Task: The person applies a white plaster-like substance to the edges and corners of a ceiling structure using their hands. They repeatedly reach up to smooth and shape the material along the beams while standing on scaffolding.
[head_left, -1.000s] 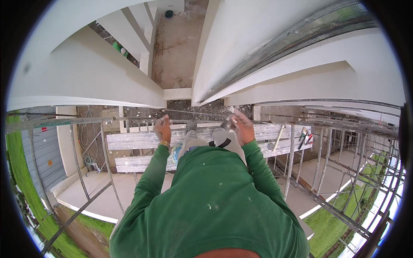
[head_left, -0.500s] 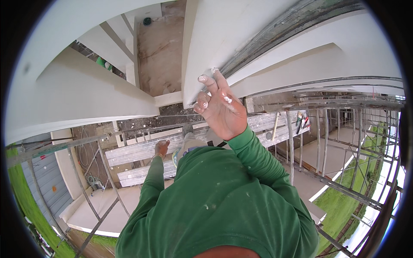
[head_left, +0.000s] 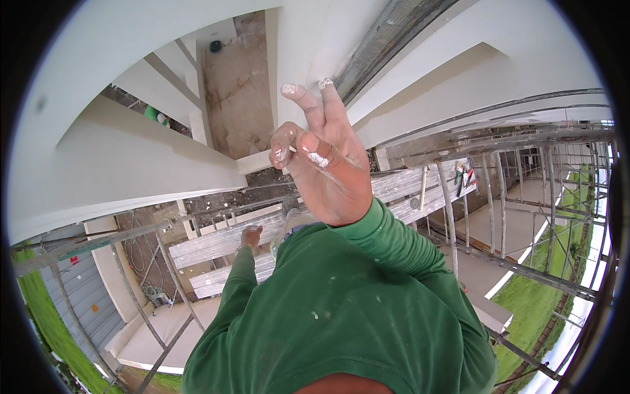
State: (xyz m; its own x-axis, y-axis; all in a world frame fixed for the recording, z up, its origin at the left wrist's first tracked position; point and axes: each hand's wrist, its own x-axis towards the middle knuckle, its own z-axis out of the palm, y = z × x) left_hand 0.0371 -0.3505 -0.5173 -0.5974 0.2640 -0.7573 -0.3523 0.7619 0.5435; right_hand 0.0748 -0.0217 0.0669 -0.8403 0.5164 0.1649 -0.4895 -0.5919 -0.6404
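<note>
My right hand (head_left: pixel 328 151) is raised palm-up in front of a white wall edge (head_left: pixel 305 46). Two of its fingers stretch out toward the wall, while the others and the thumb curl loosely. White paste sticks to the fingertips and thumb, and I see nothing gripped. The outstretched fingertips are near a rough grey strip (head_left: pixel 394 43) along the white surface; whether they touch it I cannot tell. Low on the left hangs my left hand (head_left: pixel 250 236), small in view, its fingers loosely apart and seemingly bare, above the scaffold planks (head_left: pixel 213 246).
Metal scaffold rails (head_left: pixel 453 210) run along both sides. On the right-hand planks (head_left: pixel 400 190) lie several hand tools (head_left: pixel 463 173) with red and green parts. A coiled cable (head_left: pixel 154 292) lies below left. Beyond the white walls, a bare brown floor (head_left: pixel 239 85) shows lower down.
My right hand has come closer to the camera and slightly left, its fingers reaching higher in view. The left hand has dropped slightly. The whole view has shifted a little.
</note>
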